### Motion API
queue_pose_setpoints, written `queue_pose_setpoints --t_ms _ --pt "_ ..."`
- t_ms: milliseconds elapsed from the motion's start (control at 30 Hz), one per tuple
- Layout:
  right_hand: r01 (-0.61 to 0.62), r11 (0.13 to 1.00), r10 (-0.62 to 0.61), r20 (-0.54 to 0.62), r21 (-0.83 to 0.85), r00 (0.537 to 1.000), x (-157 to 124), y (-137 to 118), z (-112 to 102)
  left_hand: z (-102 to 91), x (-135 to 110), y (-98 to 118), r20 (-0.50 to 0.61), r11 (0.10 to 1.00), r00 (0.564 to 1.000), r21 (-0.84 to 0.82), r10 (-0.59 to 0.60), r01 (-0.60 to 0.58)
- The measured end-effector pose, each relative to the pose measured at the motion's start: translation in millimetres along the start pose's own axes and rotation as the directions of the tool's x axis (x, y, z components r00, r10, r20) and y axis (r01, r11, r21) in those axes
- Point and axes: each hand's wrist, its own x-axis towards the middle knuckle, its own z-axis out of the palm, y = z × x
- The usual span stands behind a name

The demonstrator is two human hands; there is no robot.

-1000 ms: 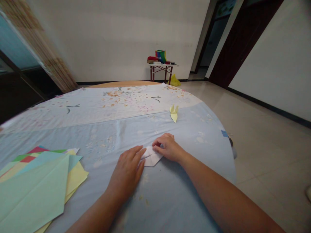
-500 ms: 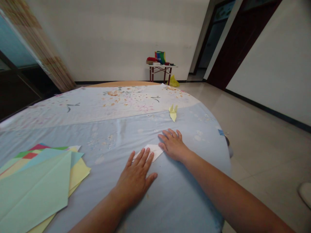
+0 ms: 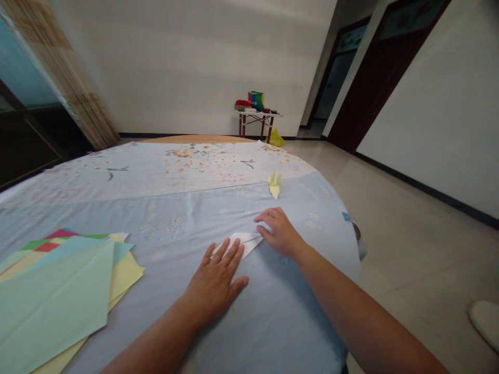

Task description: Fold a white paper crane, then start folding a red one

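A small folded white paper [image 3: 244,240] lies on the pale blue flowered tablecloth [image 3: 183,208] in front of me. My left hand [image 3: 216,283] lies flat with fingers stretched out, its fingertips pressing the paper's near left corner. My right hand [image 3: 278,231] rests at the paper's right end, fingers curled, pinching its edge. A finished yellow folded paper figure [image 3: 275,184] sits farther back on the cloth, apart from both hands.
A stack of coloured paper sheets [image 3: 58,291] lies at the near left of the round table. The table's right edge [image 3: 351,244] drops to a tiled floor. A small red-legged side table [image 3: 255,117] with coloured items stands by the far wall.
The right hand went from flat on the cloth to curled, pinching the white paper's right edge. The left hand stayed flat on the paper. The view tilted slightly.
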Motion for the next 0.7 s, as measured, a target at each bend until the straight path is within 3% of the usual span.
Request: queue_pose_setpoints --t_ms 67,167,367,700 --pt "0.174 0.968 -0.195 0.107 0.18 0.975 -0.7 -11.7 0.6 -2.2 -0.8 -0.4 0.0 1.0 1.0 -0.011 0.015 -0.015" --pt "0.244 0.927 -0.304 0.19 0.285 0.934 -3.7 -18.3 6.4 -9.6 -1.9 -1.5 -0.024 0.999 1.0 -0.039 0.016 -0.017" --pt "0.198 0.93 -0.286 0.271 0.311 0.919 -5.1 -8.6 13.4 -23.8 3.5 -3.0 -0.053 0.986 0.998 -0.162 -0.041 0.032" --pt "0.207 0.919 -0.302 0.261 0.336 0.917 -3.1 -8.9 14.7 -19.4 13.5 -4.8 -0.057 0.95 0.995 -0.306 -0.081 0.06"
